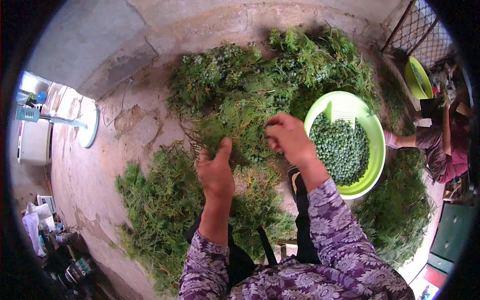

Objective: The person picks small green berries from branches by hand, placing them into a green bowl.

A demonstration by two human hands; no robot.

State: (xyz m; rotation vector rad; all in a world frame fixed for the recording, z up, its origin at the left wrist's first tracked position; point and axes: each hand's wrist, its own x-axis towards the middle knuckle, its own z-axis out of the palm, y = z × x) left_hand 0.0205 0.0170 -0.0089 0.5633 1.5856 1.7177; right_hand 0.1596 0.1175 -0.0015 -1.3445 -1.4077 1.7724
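My left hand [216, 175] is closed, thumb up, around a green conifer sprig [209, 134] whose leafy end sticks out past the fingers. My right hand [294, 141] has its fingers curled into a pinch a little to the right of the sprig; whatever is between them is too small or hidden to make out. Just right of that hand stands a lime-green basin [378, 155], partly filled with small round blue-green cones [340, 152]. A large pile of cone-bearing conifer branches [220, 75] lies on the ground beyond both hands.
More cut greenery [155, 200] lies at my left, with another heap [397, 210] below the basin at right. Another person [442, 145] sits at the far right near a second green basin [417, 77]. A pedestal fan [89, 122] stands at left.
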